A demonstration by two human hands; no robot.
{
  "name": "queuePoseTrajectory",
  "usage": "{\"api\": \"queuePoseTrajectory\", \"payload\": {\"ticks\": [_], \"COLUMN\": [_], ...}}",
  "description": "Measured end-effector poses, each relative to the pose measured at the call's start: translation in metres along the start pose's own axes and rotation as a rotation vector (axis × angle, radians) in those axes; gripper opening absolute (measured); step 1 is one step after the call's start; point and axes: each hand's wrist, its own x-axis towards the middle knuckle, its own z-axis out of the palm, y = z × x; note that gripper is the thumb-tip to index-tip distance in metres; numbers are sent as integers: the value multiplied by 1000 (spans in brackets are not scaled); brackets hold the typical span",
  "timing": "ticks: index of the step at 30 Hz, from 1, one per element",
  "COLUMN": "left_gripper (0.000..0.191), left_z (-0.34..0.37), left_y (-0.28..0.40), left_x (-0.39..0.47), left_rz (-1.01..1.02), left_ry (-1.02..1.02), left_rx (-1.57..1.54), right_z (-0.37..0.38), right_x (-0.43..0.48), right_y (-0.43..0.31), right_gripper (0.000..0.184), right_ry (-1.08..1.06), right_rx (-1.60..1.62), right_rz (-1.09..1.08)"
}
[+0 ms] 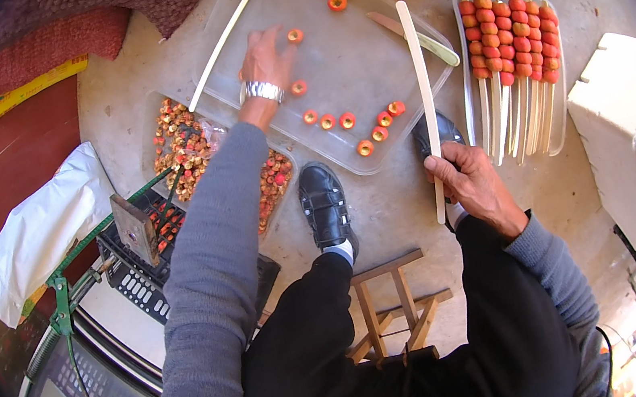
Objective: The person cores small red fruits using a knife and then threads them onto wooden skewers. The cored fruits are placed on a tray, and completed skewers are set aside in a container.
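My left hand (267, 59), motion-blurred, reaches over a clear plastic tray (241, 2). Its forefinger and thumb are spread on either side of a cored red fruit (295, 36), which looks like a hawthorn. Several more cored fruits, among them one red fruit (347, 120), lie scattered on the tray with their hollows up. In my right hand (468, 180) is a flat wooden stick (418, 75), pinched near its lower end and pointing away from me. A second bare stick (226, 42) lies along the tray's left side. Near the right corner rests a knife (436, 46) with a pale green handle.
Right of the tray, a plastic container (557, 146) holds several fruit-loaded skewers (506, 38). Beyond it stands a white foam box (614, 90). A bin of fruit scraps (277, 189) sits partly under the tray at left. Below my left arm is a black crate (139, 290).
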Motion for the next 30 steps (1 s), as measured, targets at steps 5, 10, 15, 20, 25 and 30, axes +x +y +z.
{"api": "queuePoseTrajectory", "payload": {"ticks": [5,10,15,20,25,30], "left_gripper": [35,28,32,31,29,26], "left_z": [8,-17,-39,-43,-40,-39], "left_y": [5,5,25,32,14,38], "left_x": [20,-15,-70,-85,-95,-134], "left_rz": [27,-503,-602,-600,-574,-678], "left_ry": [-91,-330,-440,-412,-472,-684], "left_rx": [39,-1279,-1751,-1807,-1745,-1723], "right_z": [-4,-4,-2,-3,-10,-5], "right_x": [-2,-4,-9,-9,-10,-8], "right_y": [-2,-2,-11,-16,-12,-9], "right_gripper": [33,31,31,32,32,35], "right_ry": [-13,22,-38,-92,-180,-290], "right_rx": [-211,-231,-137,-198,-201,-241], "right_rz": [-128,-168,-117,-143,-106,-80]}}
